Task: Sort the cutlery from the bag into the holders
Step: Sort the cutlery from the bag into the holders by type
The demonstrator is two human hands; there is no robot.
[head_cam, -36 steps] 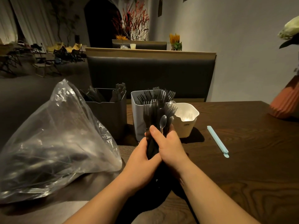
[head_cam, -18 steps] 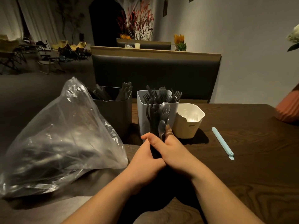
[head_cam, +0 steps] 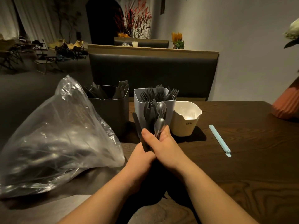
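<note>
Both hands grip one upright bundle of dark plastic cutlery, with forks and two spoons showing at its top. My left hand wraps the lower handles and my right hand closes round them from the right. Behind the bundle stand three holders: a black holder with dark cutlery in it, a white holder full of forks, and a cream holder that looks empty. A clear plastic bag with more dark cutlery lies at the left.
A light blue strip lies on the dark wooden table to the right of the holders. An orange ribbed vase stands at the far right edge. A black padded bench back rises behind the table.
The bundle has dropped slightly lower in front of the white holder, and both hands have stayed clasped round it. The view has shifted a little.
</note>
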